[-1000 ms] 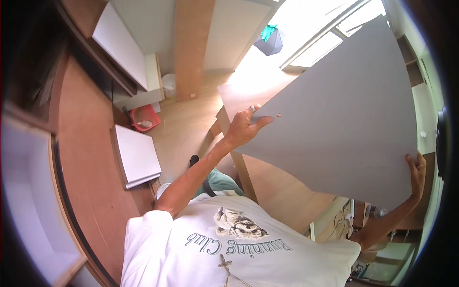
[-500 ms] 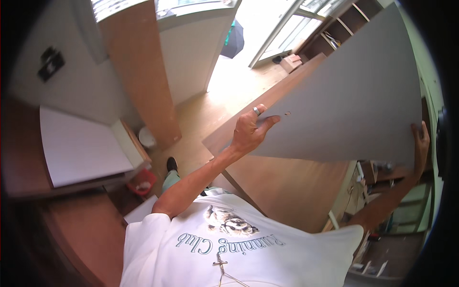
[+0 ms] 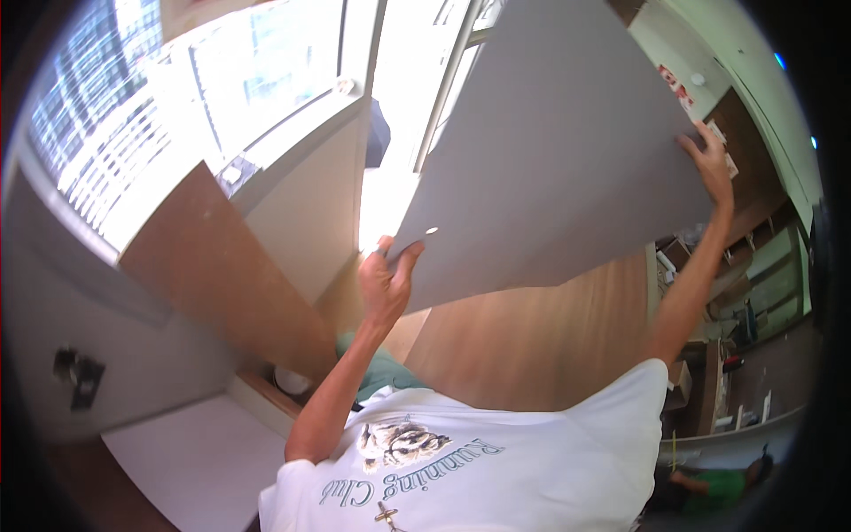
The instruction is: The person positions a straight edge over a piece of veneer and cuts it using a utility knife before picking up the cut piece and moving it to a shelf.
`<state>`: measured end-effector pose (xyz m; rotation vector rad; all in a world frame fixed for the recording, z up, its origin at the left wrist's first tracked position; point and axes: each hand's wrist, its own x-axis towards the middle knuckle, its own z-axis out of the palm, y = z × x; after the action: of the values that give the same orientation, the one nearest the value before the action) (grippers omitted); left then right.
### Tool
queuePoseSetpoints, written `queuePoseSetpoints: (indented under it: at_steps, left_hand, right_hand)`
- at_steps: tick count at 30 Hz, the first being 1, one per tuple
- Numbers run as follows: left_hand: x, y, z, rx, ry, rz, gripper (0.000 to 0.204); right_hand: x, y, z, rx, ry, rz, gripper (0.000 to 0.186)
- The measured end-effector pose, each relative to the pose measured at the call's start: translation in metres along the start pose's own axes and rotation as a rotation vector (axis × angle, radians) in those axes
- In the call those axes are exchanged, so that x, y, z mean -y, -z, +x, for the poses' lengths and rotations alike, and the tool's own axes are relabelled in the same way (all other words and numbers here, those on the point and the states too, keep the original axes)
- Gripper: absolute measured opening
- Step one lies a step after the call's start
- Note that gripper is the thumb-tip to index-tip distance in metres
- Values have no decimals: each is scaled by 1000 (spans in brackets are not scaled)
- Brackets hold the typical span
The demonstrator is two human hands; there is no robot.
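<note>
A large flat grey panel (image 3: 567, 160) is held up in front of me, tilted, with its lower edge above a wood-coloured surface (image 3: 523, 346). My left hand (image 3: 386, 284) grips its left edge, thumb on the near face and fingers around the far side. A small round hole, lit from behind, pierces the panel beside that thumb. On the opposite edge my right hand (image 3: 712, 168) is clasped, its thumb lying on the near face. The fingertips behind the panel are hidden on both sides.
A brown board (image 3: 222, 275) leans by the window wall on the left. Below it lies a white panel (image 3: 195, 461). A dark umbrella (image 3: 378, 133) is by the bright doorway. Cluttered shelves (image 3: 745, 355) line the right side. A person in green (image 3: 722, 488) shows at lower right.
The panel has been raised and turned more upright, with both hands still on it. My right hand is higher. The view has swung, bringing in more of the window and the person in green.
</note>
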<state>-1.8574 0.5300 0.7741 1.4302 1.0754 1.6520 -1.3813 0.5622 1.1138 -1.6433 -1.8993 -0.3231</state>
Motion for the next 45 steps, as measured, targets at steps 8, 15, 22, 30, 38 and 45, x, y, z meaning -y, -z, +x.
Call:
queuePoseSetpoints:
  at_steps: [8, 15, 22, 30, 38, 45]
  left_hand:
    - [66, -19, 111, -64, 59, -134, 15]
    - [142, -124, 250, 47, 158, -125, 16]
    - [189, -248, 361, 296, 60, -126, 12]
    - [212, -340, 459, 338, -67, -203, 12]
    - [288, -413, 566, 315, 49, -239, 16]
    - [355, -483, 690, 347, 184, -372, 24]
  right_hand:
    - [-13, -127, 130, -6, 11, 181, 58]
    - [-135, -177, 220, 47, -145, 128, 35]
    - [-263, -170, 293, 82, -199, 52, 24]
    - [-340, -194, 377, -10, -267, -3, 25]
    - [-435, -259, 523, 125, -262, -162, 40]
    - [-494, -322, 639, 83, -138, -314, 29]
